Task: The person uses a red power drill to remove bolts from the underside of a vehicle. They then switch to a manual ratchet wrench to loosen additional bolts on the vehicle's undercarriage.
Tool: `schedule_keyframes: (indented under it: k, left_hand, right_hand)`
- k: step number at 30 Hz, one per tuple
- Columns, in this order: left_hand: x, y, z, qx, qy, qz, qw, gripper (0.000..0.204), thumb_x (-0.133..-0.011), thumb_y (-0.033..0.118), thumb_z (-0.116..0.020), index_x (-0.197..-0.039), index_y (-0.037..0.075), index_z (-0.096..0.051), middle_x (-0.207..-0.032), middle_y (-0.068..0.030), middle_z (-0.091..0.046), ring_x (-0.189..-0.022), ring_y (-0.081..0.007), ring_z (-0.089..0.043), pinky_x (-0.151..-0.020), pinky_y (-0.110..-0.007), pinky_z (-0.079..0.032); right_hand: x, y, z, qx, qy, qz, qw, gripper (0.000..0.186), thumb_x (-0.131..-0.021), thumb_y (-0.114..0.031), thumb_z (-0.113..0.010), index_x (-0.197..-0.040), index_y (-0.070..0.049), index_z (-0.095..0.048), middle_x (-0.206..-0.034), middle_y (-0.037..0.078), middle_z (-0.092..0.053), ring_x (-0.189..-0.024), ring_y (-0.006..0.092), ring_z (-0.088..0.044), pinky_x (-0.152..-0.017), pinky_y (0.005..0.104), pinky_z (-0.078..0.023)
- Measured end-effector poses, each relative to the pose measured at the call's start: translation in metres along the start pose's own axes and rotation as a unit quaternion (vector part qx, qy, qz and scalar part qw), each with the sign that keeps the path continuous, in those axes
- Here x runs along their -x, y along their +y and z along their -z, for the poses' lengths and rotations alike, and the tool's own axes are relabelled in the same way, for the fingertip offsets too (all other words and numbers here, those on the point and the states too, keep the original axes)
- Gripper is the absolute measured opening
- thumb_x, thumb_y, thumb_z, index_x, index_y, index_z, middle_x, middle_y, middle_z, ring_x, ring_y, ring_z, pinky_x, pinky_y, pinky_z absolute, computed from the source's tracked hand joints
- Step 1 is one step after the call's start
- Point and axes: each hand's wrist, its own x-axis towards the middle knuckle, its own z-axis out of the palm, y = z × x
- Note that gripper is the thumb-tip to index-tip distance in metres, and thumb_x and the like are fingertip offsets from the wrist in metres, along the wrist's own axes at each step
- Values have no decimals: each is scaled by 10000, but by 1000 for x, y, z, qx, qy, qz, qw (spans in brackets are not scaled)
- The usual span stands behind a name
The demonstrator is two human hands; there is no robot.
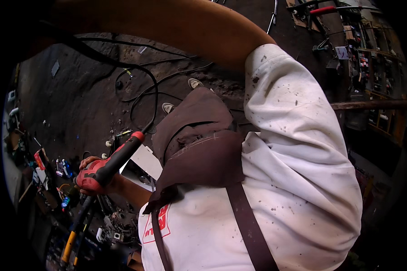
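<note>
My left hand (114,184) is wrapped round the red head of a corded power tool (120,157) with a red and black body, held at the left in front of me. It looks like an angle grinder; its working end is hidden. From the tool's tail a black cord (156,97) curves up and then toward the upper left, passing close to my right forearm. My right arm (167,25) stretches across the top of the view to the left. Its hand is lost in the dark rim. A brown apron (199,158) hangs over my white shirt.
Dark, stained ground (86,104) lies ahead, with loops of cable (138,95) near my shoes (168,107). Tools and scrap parts (120,226) crowd the lower left, beside a yellow-and-black bar (68,246). Cluttered shelves (382,67) stand at the right.
</note>
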Motion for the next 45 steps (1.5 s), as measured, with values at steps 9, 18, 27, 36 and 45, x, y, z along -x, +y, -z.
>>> schedule_keyframes:
  k: [9, 18, 27, 36, 45]
  left_hand:
    - [9, 25, 11, 56, 8, 7, 998, 779, -585, 211, -927, -1184, 39, -460, -1137, -81, -521, -1105, -216, -537, -1030, -378, -445]
    - [8, 24, 12, 12, 27, -70, 997, 662, -725, 454, -815, -1108, -1, -523, -1062, -100, -556, -999, -223, -571, -938, -359, -474]
    - [6, 30, 4, -56, 24, -60, 996, 713, -732, 511, -788, -1108, -32, -519, -1042, -119, -552, -990, -239, -574, -956, -354, -472]
    - [1, 40, 25, -68, 21, -58, 996, 710, -772, 582, -729, -1135, 3, -538, -1092, -117, -557, -1021, -229, -554, -962, -350, -451]
    - [-20, 33, 17, -49, 3, -92, 995, 686, -765, 548, -757, -1156, 19, -561, -1091, -104, -567, -1018, -232, -550, -963, -360, -451]
  right_hand:
    - [11, -12, -5, 74, 6, -75, 994, 371, -941, -334, -585, -1018, 24, -645, -802, 116, -657, -718, 188, -647, -647, 291, -511]
    - [7, -7, -2, 79, 1, -110, 991, 402, -974, -330, -566, -1046, 58, -643, -834, 125, -674, -740, 181, -656, -686, 285, -521]
    - [-3, -1, -10, 88, -6, -111, 990, 424, -990, -339, -552, -1048, 70, -646, -839, 129, -682, -738, 179, -661, -695, 283, -526]
    - [-18, 4, -6, 112, -7, -85, 990, 438, -993, -358, -542, -1029, 64, -653, -822, 129, -684, -715, 179, -660, -678, 282, -527]
    - [-38, 4, 1, 119, -7, -46, 992, 454, -997, -376, -532, -1010, 58, -661, -805, 129, -686, -693, 179, -660, -662, 282, -528]
